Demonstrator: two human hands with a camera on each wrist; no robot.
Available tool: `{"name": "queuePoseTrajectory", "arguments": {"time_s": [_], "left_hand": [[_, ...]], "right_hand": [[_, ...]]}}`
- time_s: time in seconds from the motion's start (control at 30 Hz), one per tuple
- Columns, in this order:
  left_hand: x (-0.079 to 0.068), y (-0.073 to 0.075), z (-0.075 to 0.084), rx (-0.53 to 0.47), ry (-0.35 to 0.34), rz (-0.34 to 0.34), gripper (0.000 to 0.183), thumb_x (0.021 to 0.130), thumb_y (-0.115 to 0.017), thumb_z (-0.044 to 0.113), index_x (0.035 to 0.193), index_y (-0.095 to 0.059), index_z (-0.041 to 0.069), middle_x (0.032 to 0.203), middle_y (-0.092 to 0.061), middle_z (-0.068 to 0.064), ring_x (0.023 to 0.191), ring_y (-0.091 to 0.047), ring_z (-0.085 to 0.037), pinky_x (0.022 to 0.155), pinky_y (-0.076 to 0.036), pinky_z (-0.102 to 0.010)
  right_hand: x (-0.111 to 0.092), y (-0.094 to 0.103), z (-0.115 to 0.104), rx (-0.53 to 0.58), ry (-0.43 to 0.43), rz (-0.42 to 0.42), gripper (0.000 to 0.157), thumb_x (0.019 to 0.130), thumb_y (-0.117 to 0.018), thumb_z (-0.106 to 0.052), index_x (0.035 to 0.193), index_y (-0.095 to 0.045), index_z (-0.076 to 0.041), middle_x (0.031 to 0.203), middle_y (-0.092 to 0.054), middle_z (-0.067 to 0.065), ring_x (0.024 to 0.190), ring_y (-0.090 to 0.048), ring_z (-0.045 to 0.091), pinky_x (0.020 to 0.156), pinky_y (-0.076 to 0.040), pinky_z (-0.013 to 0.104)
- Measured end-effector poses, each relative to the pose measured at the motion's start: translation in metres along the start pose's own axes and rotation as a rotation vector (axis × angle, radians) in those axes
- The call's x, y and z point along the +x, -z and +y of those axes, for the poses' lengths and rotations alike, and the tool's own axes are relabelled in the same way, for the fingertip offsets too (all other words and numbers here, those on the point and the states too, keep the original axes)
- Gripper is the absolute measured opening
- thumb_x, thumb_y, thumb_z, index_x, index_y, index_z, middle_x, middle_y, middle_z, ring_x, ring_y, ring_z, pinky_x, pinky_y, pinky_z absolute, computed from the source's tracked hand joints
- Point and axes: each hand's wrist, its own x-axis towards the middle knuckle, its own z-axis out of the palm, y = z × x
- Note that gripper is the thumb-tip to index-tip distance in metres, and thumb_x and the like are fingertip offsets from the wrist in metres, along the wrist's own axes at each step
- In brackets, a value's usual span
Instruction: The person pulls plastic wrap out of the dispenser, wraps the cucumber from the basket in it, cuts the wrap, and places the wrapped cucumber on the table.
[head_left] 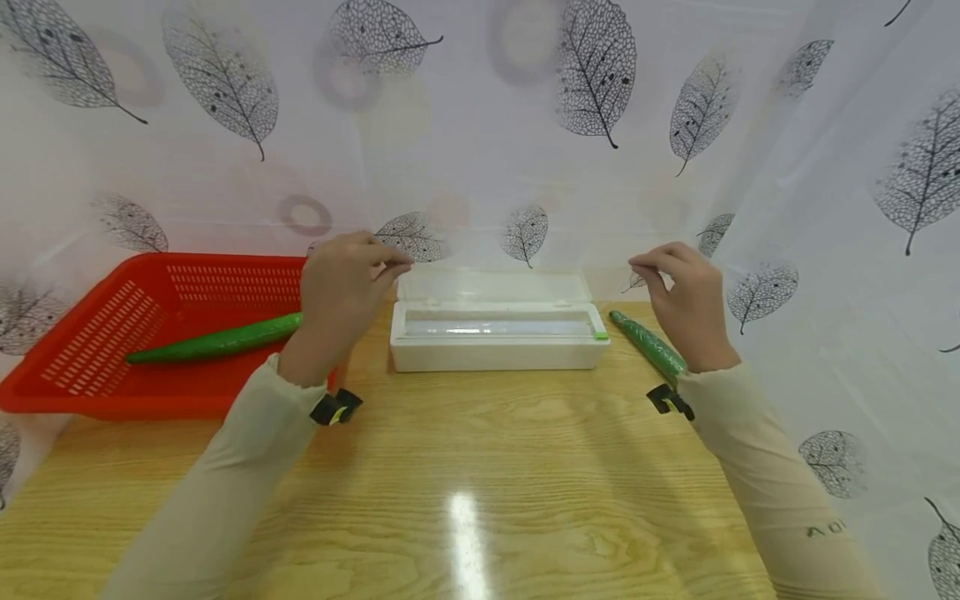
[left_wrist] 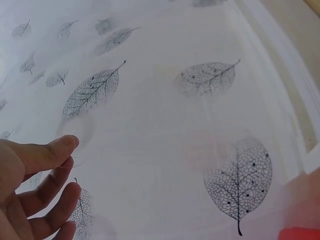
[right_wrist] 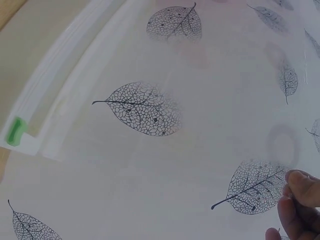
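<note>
A white cling film dispenser (head_left: 495, 354) stands on the table with its clear lid (head_left: 495, 287) raised. Inside lies a shiny roll of film (head_left: 487, 327), and a green slide cutter (head_left: 600, 336) sits at its right end. Above the box's left end, my left hand (head_left: 341, 296) pinches thumb against fingertips; in the left wrist view faint clear film edges show at those fingers (left_wrist: 62, 147). Past the right end, my right hand (head_left: 686, 296) pinches likewise. The film between the hands is too transparent to trace. Beneath the right hand lies a film-wrapped cucumber (head_left: 648, 346).
At the left, a red plastic basket (head_left: 90, 400) holds a long green cucumber (head_left: 217, 343). A pale curtain (head_left: 465, 167) printed with dark leaves hangs behind and to the right of the wooden table (head_left: 420, 483).
</note>
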Motion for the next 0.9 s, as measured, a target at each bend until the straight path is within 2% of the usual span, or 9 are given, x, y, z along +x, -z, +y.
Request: {"name": "queuePoseTrajectory", "arguments": {"time_s": [0.3, 0.43, 0.53, 0.63, 0.73, 0.83, 0.9], "left_hand": [[-0.003, 0.013, 0.006, -0.020, -0.044, 0.010, 0.011, 0.079, -0.074, 0.015, 0.088, -0.077, 0.010, 0.082, -0.071, -0.009, 0.069, -0.059, -0.027, 0.058, -0.042, -0.033], [-0.007, 0.019, 0.005, -0.065, -0.074, -0.008, 0.011, 0.077, -0.075, 0.013, 0.088, -0.077, 0.009, 0.081, -0.071, -0.008, 0.067, -0.055, -0.025, 0.059, -0.039, -0.031], [-0.010, 0.024, 0.002, -0.121, -0.095, -0.054, 0.012, 0.076, -0.076, 0.012, 0.087, -0.077, 0.009, 0.081, -0.071, -0.006, 0.069, -0.053, -0.021, 0.059, -0.037, -0.028], [-0.015, 0.030, -0.001, -0.164, -0.103, -0.180, 0.011, 0.076, -0.076, 0.012, 0.087, -0.077, 0.012, 0.082, -0.070, -0.002, 0.073, -0.054, -0.017, 0.060, -0.038, -0.026], [-0.021, 0.036, -0.005, -0.221, -0.121, -0.352, 0.011, 0.076, -0.076, 0.012, 0.086, -0.077, 0.016, 0.080, -0.067, 0.003, 0.075, -0.052, -0.013, 0.063, -0.041, -0.025], [-0.027, 0.037, -0.010, -0.295, -0.175, -0.508, 0.013, 0.075, -0.077, 0.011, 0.086, -0.076, 0.018, 0.079, -0.066, 0.008, 0.075, -0.053, -0.008, 0.066, -0.047, -0.022], [-0.030, 0.033, -0.013, -0.355, -0.233, -0.607, 0.013, 0.075, -0.077, 0.011, 0.086, -0.075, 0.018, 0.079, -0.067, 0.009, 0.074, -0.056, -0.006, 0.068, -0.050, -0.020]], "right_hand": [[0.000, 0.008, -0.007, 0.012, 0.038, 0.053, 0.009, 0.085, -0.064, 0.001, 0.088, -0.071, 0.004, 0.084, -0.067, 0.019, 0.076, -0.061, 0.031, 0.067, -0.039, 0.023], [0.000, 0.015, -0.008, 0.016, 0.060, 0.013, 0.009, 0.084, -0.065, 0.001, 0.089, -0.071, 0.004, 0.085, -0.067, 0.018, 0.078, -0.062, 0.029, 0.071, -0.041, 0.020], [-0.002, 0.023, -0.008, 0.018, 0.079, -0.062, 0.009, 0.081, -0.067, 0.004, 0.089, -0.071, 0.003, 0.085, -0.067, 0.016, 0.078, -0.061, 0.026, 0.071, -0.040, 0.019], [-0.005, 0.034, -0.006, 0.038, 0.121, -0.167, 0.013, 0.076, -0.070, 0.009, 0.086, -0.072, 0.000, 0.081, -0.067, 0.011, 0.074, -0.058, 0.017, 0.069, -0.038, 0.015], [-0.009, 0.045, -0.002, 0.080, 0.180, -0.289, 0.020, 0.071, -0.073, 0.010, 0.081, -0.072, -0.008, 0.077, -0.067, 0.001, 0.070, -0.055, 0.003, 0.065, -0.038, 0.012], [-0.015, 0.052, 0.002, 0.170, 0.235, -0.439, 0.031, 0.068, -0.075, 0.010, 0.081, -0.070, -0.018, 0.078, -0.065, -0.007, 0.069, -0.051, -0.005, 0.062, -0.039, 0.012], [-0.019, 0.054, 0.005, 0.235, 0.265, -0.552, 0.035, 0.069, -0.075, 0.008, 0.083, -0.069, -0.023, 0.079, -0.064, -0.011, 0.069, -0.050, -0.005, 0.061, -0.039, 0.013]]}}
